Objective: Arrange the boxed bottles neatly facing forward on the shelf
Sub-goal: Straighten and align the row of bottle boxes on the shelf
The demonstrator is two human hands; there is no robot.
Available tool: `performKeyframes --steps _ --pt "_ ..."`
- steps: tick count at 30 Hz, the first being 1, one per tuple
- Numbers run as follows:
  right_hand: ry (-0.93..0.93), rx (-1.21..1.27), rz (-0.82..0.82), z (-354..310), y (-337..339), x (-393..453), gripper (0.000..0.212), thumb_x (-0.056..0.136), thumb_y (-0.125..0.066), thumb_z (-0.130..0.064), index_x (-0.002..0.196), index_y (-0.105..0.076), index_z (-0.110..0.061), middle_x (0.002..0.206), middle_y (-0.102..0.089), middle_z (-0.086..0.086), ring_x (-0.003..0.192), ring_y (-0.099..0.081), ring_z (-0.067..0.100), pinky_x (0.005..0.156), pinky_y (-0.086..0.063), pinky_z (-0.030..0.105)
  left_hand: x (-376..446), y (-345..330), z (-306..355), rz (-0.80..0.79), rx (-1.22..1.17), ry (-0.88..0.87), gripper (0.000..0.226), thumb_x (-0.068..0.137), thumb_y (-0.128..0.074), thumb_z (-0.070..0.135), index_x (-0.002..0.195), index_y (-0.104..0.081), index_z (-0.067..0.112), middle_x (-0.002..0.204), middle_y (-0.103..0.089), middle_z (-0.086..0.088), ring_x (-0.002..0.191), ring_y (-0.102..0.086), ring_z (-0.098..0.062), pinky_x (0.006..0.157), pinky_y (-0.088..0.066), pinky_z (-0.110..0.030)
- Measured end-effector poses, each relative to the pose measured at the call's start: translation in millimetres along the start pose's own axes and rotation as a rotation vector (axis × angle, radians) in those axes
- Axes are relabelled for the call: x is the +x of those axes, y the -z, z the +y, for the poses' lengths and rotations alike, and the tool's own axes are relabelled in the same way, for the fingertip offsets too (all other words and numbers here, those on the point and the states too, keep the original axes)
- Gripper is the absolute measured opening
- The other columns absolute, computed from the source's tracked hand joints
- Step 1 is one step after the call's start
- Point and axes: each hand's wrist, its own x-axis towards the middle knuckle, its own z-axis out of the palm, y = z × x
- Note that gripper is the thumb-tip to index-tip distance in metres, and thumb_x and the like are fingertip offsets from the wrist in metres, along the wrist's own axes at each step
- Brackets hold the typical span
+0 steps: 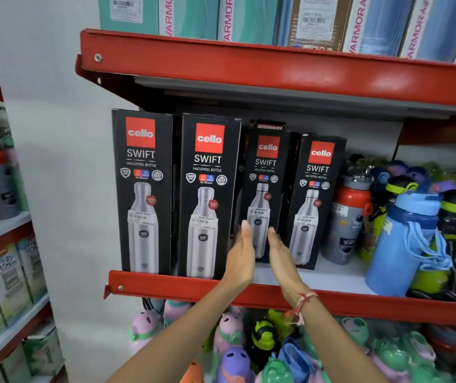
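Bare shelf floor (331, 277) lies open before the smaller boxes (265, 194).

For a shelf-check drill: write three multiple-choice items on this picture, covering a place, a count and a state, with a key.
1. Where do the hands reach?
A. first box from the left
B. third box
C. blue bottle

2. How many Cello boxes face forward in the front row?
A. two
B. four
C. six

3. How are the hands?
A. open, flat
B. fisted
C. gripping a bottle

Key:
1 B: left hand and right hand flank the third box.
2 B: four fronts show, the first box leftmost.
3 A: fingers extended, palms facing each other, nothing clasped.
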Motion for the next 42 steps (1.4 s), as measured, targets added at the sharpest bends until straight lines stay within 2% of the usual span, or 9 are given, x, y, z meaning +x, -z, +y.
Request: performKeyframes --steps 3,9,14,18,21,25,29,35,42 --pt "-0.006 -0.005 -0.007 1 5 -2 0.069 0.094 -0.028 -0.063 0.150 -0.027 -0.023 0.158 -0.028 -0.001 0.145 -0.025 0.019 0.118 -0.019 0.039 2 -4 -1 0.064 0.000 0.006 0.075 0.088 -0.009 0.067 0.150 -0.019 0.026 0.159 -0.024 -0.001 0.146 -0.022 -0.019 0.117 -0.014 -0.035" --pt "0.010 -0.031 -0.089 8 28 -24 0.073 0.090 -0.027 -0.069 0.148 -0.033 -0.024 0.155 -0.032 -0.004 0.143 -0.028 0.017 0.117 -0.018 0.036 -21 12 -16 0.059 -0.102 0.031 0.120 0.054 -0.009 0.097 0.150 -0.017 0.025 0.160 -0.021 0.003 0.146 -0.018 -0.011 0.122 -0.009 -0.040" --pt "-0.015 0.025 -0.082 19 33 -47 0.121 0.057 -0.028 -0.098 0.144 -0.038 -0.014 0.151 -0.041 0.008 0.136 -0.042 0.024 0.117 -0.024 0.047 -55 29 -13 -0.022 -0.184 0.032 0.097 0.074 -0.001 0.070 0.150 -0.021 0.014 0.158 -0.025 -0.001 0.145 -0.024 -0.011 0.118 -0.012 -0.028" --pt "-0.018 0.038 -0.077 16 36 -61 0.121 0.055 -0.027 -0.099 0.143 -0.042 -0.017 0.147 -0.046 0.001 0.132 -0.046 0.020 0.116 -0.026 0.045 -69 37 -11 -0.041 -0.190 0.049 0.101 0.070 -0.005 0.070 0.148 -0.026 0.010 0.156 -0.030 -0.007 0.143 -0.030 -0.015 0.118 -0.018 -0.029" --pt "-0.030 -0.001 -0.048 10 35 -68 0.132 0.054 -0.025 -0.099 0.134 -0.036 0.005 0.140 -0.048 0.021 0.125 -0.051 0.034 0.112 -0.030 0.052 -75 39 -5 -0.071 -0.153 0.041 0.098 0.074 -0.001 0.069 0.148 -0.027 0.009 0.157 -0.028 -0.006 0.144 -0.029 -0.015 0.117 -0.017 -0.027" --pt "-0.022 -0.059 -0.048 4 33 -72 0.120 0.065 -0.023 -0.093 0.134 -0.030 0.005 0.134 -0.046 0.028 0.123 -0.050 0.039 0.110 -0.030 0.054 -75 41 -5 -0.076 -0.026 0.026 0.117 0.059 -0.006 0.091 0.146 -0.032 0.018 0.155 -0.032 -0.001 0.141 -0.032 -0.010 0.122 -0.014 -0.038" --pt "-0.040 -0.085 -0.081 0 34 -72 0.108 0.068 -0.022 -0.092 0.143 -0.040 -0.017 0.145 -0.048 0.011 0.131 -0.047 0.026 0.114 -0.028 0.045 -72 44 -3 -0.070 0.014 0.030 0.115 0.060 -0.009 0.092 0.146 -0.033 0.020 0.154 -0.036 0.001 0.141 -0.033 -0.011 0.121 -0.016 -0.041" --pt "-0.048 -0.111 -0.111 -8 38 -68 0.101 0.080 -0.025 -0.081 0.128 -0.045 0.006 0.132 -0.056 0.020 0.121 -0.056 0.031 0.106 -0.034 0.043 -66 47 -1 -0.037 0.038 0.037 0.125 0.051 -0.010 0.099 0.144 -0.036 0.021 0.152 -0.038 0.000 0.141 -0.034 -0.013 0.121 -0.018 -0.043" --pt "-0.024 -0.116 -0.139 -3 40 -71 0.099 0.076 -0.024 -0.085 0.138 -0.046 -0.012 0.136 -0.055 0.013 0.122 -0.055 0.025 0.101 -0.032 0.035 -64 46 -4 -0.049 -0.008 0.029 0.134 0.044 -0.010 0.101 0.145 -0.034 0.017 0.152 -0.038 -0.004 0.140 -0.036 -0.014 0.121 -0.019 -0.043"
